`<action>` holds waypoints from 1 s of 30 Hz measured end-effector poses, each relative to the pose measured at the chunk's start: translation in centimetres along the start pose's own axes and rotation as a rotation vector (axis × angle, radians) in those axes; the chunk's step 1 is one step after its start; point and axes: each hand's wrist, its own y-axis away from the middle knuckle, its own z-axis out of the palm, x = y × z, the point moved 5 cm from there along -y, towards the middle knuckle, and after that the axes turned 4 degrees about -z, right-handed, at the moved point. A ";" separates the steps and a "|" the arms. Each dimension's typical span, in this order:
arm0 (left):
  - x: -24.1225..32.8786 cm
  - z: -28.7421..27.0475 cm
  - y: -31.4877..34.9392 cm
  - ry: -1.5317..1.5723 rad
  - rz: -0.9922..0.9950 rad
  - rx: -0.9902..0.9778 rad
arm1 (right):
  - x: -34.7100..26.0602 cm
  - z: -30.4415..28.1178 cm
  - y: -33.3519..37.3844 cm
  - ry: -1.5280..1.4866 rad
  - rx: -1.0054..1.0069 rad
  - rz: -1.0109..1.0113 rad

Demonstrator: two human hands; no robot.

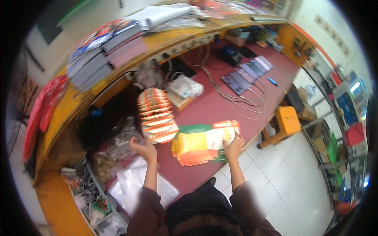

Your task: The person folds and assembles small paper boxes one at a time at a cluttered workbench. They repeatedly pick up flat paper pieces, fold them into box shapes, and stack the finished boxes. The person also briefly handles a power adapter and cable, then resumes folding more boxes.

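Flattened paper cartons (195,143) in orange, yellow, white and green lie in an overlapping pile on the dark red tabletop in front of me. My right hand (235,147) grips the pile's right end, its thumb on top of an orange-and-white carton. To the left stands a row of folded orange-and-white cartons (157,116), closely stacked in a line running away from me. Just below its near end is my left hand (145,150), empty, fingers apart. Clear plastic bags (143,181) lie beneath my left forearm. Motion slightly blurs both hands.
Several phones (247,74) lie in a row at the far right, with white cables (224,94) beside them and a blue pen (272,81) nearby. A yellow stool (287,120) stands right of the table. Paper stacks (92,65) crowd the raised shelf. A grey bin (98,188) sits lower left.
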 end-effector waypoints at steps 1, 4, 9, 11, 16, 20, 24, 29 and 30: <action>1.2 -0.5 2.3 -0.002 0.059 0.013 | 2.7 -0.4 0.5 0.111 0.016 0.141; 5.4 -0.2 10.2 0.064 0.385 -0.216 | 5.8 1.1 2.0 0.110 -0.087 0.144; 8.7 6.0 20.6 -0.038 0.696 -1.270 | 4.8 2.8 3.2 0.210 0.033 -0.095; 8.2 6.9 21.3 -0.278 0.764 -1.259 | 5.3 2.7 3.0 0.128 0.013 -0.031; 5.2 6.9 19.0 -0.379 0.549 -1.135 | 8.4 1.1 1.3 -0.080 -0.116 0.205; 0.5 5.1 14.4 -0.401 -0.042 -0.689 | 8.6 0.8 -0.4 0.033 -0.244 0.168; -1.2 5.3 13.8 -0.341 -0.004 -0.871 | 8.1 0.6 -1.2 -0.041 -0.298 0.156; -1.5 5.1 13.8 -0.313 -0.001 -0.855 | 7.9 0.9 -1.7 -0.030 -0.407 0.155; -1.2 5.0 13.8 -0.314 0.016 -0.848 | 7.8 1.1 -2.0 -0.055 -0.406 0.143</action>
